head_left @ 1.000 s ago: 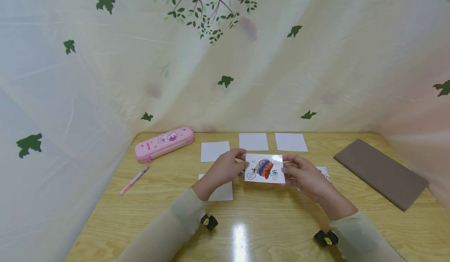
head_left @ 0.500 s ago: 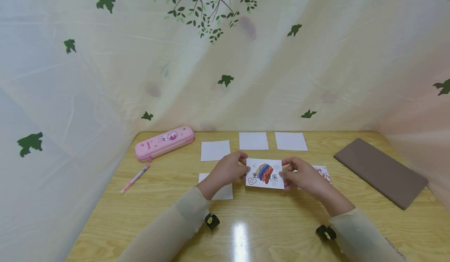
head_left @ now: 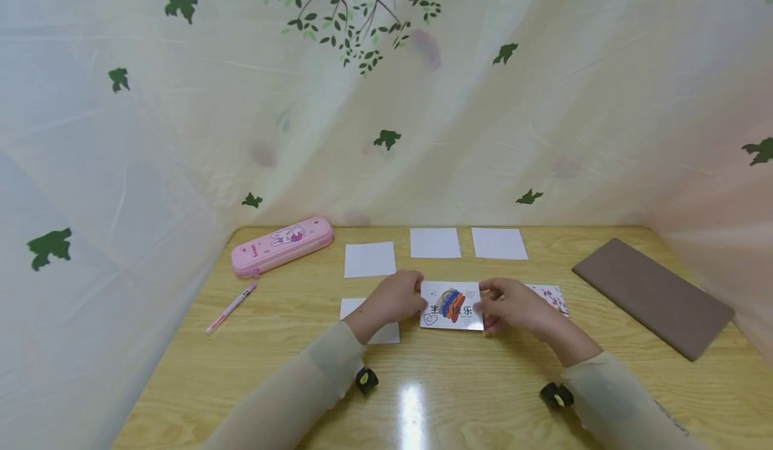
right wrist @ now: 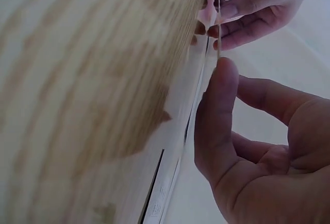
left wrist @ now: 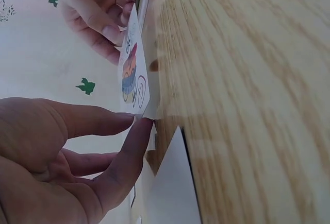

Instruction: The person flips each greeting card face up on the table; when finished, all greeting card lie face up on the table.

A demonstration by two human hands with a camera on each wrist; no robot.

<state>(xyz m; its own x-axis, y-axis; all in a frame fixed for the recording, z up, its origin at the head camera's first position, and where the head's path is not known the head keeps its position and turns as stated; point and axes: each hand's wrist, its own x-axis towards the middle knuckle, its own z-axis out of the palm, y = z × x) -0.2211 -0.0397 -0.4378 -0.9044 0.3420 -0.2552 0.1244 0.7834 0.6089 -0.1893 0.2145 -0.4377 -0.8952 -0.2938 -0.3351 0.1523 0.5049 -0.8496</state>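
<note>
A white card printed with dark characters, heart doodles and blue, yellow and orange brush strokes is held level close over the wooden table. My left hand pinches its left edge between thumb and finger, as the left wrist view shows at the card's corner. At the opposite edge my right hand pinches with the thumb on the printed face. Beneath my left wrist lies a blank white card, partly covered. Behind my right hand a card with a red floral print is partly hidden.
Blank white cards lie farther back: one at left, one in the middle, one at right. A pink pencil case and a pen are at left. A brown flat board lies at right. A patterned curtain encloses the table.
Both hands have brought the printed card lower and nearer to the table's front, shifting it down in the head view. Their pinch on its two edges stays the same.
</note>
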